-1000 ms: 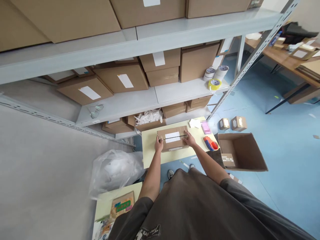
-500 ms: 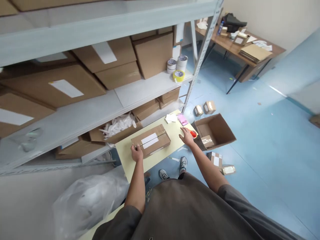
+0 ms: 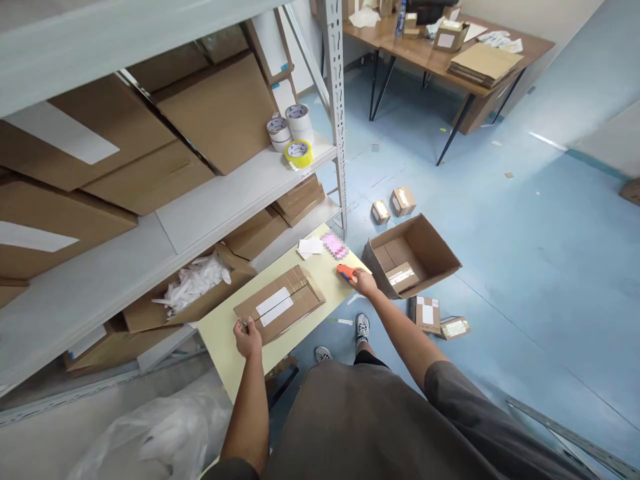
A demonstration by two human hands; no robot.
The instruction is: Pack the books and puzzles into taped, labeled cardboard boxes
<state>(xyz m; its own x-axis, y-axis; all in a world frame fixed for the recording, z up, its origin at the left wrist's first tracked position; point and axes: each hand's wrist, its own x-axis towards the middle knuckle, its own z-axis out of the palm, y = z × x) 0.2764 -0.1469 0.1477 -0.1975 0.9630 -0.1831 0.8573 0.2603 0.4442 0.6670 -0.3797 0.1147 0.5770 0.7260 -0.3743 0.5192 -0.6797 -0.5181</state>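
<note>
A closed cardboard box (image 3: 310,298) with a white label across its top seam lies on the pale yellow table (image 3: 225,363). My left hand (image 3: 249,338) grips its near left corner, thumb and fingers closed on the edge. Off the box's right end, at the table's right edge, my right hand (image 3: 364,283) is closed round an orange tape dispenser (image 3: 345,271) with a bluish part. My fingers cover the rest of it. White cards (image 3: 310,247) and a pink item (image 3: 335,245), blurred out, lie at the table's far end.
An open carton (image 3: 435,267) stands on the floor right of the table, a small box inside. Several small boxes (image 3: 427,315) lie around it. Ahead, a metal shelf (image 3: 240,193) holds cartons and tape rolls (image 3: 299,153). A plastic bag (image 3: 165,427) is at lower left.
My right hand has gone from open beside the orange dispenser to closed round it, lifting it and turning it leftward. My left hand stays on the box corner. The view has shifted right.
</note>
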